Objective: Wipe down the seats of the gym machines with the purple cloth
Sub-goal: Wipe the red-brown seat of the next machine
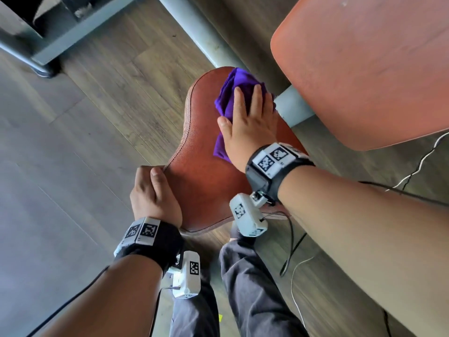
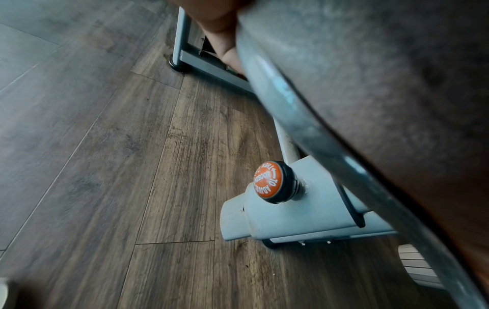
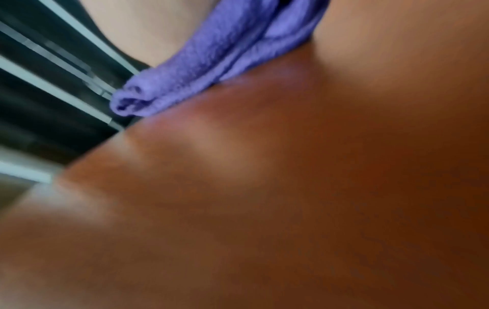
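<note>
A brown leather machine seat (image 1: 201,181) fills the middle of the head view. The crumpled purple cloth (image 1: 233,86) lies on its far end. My right hand (image 1: 250,117) lies flat on the cloth with straight fingers, pressing it onto the seat. The right wrist view shows the cloth (image 3: 211,69) bunched against the blurred brown seat (image 3: 291,209). My left hand (image 1: 153,188) grips the seat's near left edge, thumb on top and fingers curled under. In the left wrist view the seat's underside (image 2: 383,83) shows, with fingers (image 2: 227,56) wrapped beneath it.
An orange back pad (image 1: 364,69) stands at the right of the seat. Grey frame tubes (image 1: 199,37) run beneath and beyond it. An orange adjustment knob (image 2: 272,181) sits on the seat post. Cables (image 1: 413,171) trail on the wood floor (image 1: 73,142). My legs (image 1: 243,288) stand by the seat's near end.
</note>
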Demonstrator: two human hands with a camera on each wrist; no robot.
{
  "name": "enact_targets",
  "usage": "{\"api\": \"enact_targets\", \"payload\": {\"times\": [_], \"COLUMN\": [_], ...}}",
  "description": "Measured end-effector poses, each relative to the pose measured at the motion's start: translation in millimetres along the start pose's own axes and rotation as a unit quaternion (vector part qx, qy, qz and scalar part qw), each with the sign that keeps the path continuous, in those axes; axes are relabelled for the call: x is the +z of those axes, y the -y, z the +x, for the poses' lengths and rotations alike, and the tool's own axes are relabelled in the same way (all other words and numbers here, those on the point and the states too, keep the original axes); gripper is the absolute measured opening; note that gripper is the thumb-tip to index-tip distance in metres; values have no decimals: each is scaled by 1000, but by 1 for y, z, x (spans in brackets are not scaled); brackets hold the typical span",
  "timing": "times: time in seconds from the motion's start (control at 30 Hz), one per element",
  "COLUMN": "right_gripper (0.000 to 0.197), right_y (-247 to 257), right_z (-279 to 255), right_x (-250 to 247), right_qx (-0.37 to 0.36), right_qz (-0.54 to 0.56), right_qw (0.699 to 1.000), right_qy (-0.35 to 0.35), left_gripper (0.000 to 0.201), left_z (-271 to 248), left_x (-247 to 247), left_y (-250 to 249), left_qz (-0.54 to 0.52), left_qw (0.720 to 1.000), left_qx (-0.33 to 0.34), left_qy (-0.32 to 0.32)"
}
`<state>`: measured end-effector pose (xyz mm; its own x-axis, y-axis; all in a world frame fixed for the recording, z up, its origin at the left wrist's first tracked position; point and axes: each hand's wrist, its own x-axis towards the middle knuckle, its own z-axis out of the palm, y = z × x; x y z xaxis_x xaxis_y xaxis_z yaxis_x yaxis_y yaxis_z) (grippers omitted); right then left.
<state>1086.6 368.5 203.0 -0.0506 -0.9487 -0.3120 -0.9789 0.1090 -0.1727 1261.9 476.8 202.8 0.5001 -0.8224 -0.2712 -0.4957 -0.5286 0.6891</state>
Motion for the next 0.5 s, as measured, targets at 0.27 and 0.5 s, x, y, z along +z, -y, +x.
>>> {"api": "enact_targets", "payload": {"times": [0.27, 0.5], "right_gripper": [73, 60], "right_y": [-91, -12], "right_z": [-23, -81], "right_x": [9, 8], "right_qx": [40, -203], "right_qz": [50, 28], "right_qw": [997, 979], "right_qy": [-33, -12], "left_gripper": [27, 33], "left_z": [0, 0], "left_x": [0, -1], "left_y": [0, -1], "left_qz": [-5, -20], "left_qw": [1000, 1000], "left_qx": [-7, 1], "left_qy": [5, 3]}}
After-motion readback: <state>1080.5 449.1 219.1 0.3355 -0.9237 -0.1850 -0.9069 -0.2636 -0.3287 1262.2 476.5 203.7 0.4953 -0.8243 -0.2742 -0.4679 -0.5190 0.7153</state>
